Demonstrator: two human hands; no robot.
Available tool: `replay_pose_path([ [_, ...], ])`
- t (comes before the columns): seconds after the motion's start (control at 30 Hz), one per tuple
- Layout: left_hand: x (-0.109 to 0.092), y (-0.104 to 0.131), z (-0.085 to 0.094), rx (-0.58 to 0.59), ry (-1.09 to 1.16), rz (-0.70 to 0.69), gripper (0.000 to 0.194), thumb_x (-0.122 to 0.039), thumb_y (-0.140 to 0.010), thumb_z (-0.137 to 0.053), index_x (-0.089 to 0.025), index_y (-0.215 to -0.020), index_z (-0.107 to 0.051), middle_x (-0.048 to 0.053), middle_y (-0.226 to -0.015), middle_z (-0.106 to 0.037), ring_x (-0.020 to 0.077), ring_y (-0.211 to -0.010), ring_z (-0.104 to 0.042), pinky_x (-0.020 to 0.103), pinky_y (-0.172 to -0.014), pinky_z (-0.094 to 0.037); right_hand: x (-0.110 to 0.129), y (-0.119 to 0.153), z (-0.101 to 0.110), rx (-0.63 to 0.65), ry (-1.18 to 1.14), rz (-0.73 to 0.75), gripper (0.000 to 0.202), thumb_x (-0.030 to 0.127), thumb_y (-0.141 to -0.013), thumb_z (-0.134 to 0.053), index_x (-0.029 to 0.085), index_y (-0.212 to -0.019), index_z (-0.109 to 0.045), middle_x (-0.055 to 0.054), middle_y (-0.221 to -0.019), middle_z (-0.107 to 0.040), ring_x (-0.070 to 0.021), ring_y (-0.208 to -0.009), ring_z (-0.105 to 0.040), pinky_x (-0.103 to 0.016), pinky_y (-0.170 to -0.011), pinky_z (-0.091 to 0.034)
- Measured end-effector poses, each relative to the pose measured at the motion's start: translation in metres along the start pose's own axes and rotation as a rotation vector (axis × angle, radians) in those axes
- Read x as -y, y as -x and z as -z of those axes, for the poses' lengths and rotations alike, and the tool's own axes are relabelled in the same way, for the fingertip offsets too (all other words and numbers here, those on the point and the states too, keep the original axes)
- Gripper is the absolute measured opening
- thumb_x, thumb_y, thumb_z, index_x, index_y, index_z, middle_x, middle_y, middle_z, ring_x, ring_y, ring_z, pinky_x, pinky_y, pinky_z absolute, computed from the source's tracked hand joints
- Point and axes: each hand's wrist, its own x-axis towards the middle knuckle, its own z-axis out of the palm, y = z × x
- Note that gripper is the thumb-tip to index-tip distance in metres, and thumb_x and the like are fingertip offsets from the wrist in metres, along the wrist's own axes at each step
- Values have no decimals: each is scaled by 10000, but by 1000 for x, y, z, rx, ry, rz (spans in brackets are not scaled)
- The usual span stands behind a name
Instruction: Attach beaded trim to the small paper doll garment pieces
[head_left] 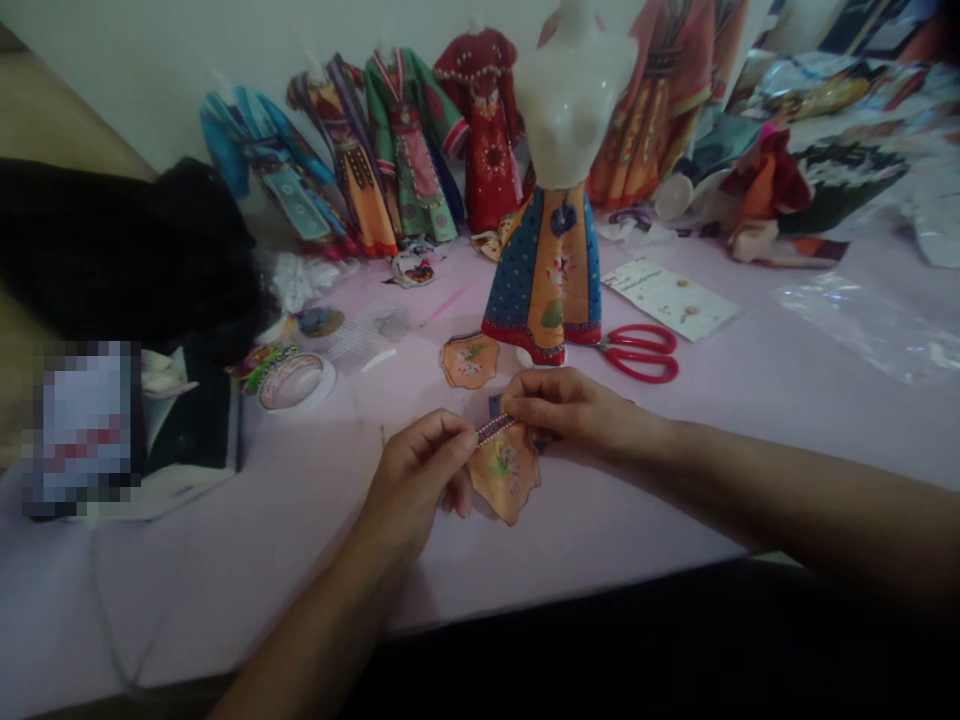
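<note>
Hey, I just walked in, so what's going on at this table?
A person's left hand and right hand hold an orange cloth piece by its patterned top edge. A similar piece lies on the table, near a white mannequin wearing a blue and orange skirt. Red-handled scissors lie right of the skirt.

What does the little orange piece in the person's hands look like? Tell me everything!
The orange piece looks like thin fabric with a dark-edged, wavy outline that narrows at the bottom. Its front has a pale flower with green beside it, and a dark, light-dotted trim along the top, tilted up toward the right. The left hand pinches the trim's left end; the right hand holds the other. It's above the pinkish table; I can't tell whether they touch.
</note>
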Motion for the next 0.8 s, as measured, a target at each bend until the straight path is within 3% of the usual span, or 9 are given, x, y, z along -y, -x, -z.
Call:
replay_pose_path([
  [0.3, 2, -1, 1, -10, 22, 5, 229, -371, -811, -750, -187, -777, -618, -69, -426, -537, 70, -324, -466, 167, -381, -252, 0, 2, 1, -46, -92, -33, 290, 400, -972, -619, 138, -857, -666, -20, -765, -598, -104, -656, -522, -265, -626, -398],
  [0.5, 1, 1, 1, 12, 28, 3, 237, -383, -839, -740, -188, -792, -613, -65, -434, -543, 68, -345, -464, 169, -398, -264, 1, 1, -1, 31, -70, -42, 393, 489, -843, -794, 154, -811, -592, 20, -707, -538, -90, -610, -470, -257, -581, -351],
  [0.7, 1, 0, 0, -7, 53, -6, 263, -423, -869, -698, -183, -801, -615, -55, -432, -552, 69, -336, -440, 173, -390, -287, -1, 1, -2, 16, -59, -27, 417, 528, -842, -784, 150, -823, -608, 27, -702, -522, -83, -598, -437, -246, -553, -333],
  [0.8, 3, -1, 1, 37, -6, -22, 273, -426, -874, -711, -179, -812, -615, -72, -438, -530, 57, -325, -425, 163, -373, -240, -1, 1, -3, 15, -11, -8, 408, 524, -882, -742, 146, -809, -605, 23, -699, -535, -79, -584, -454, -242, -539, -343],
])
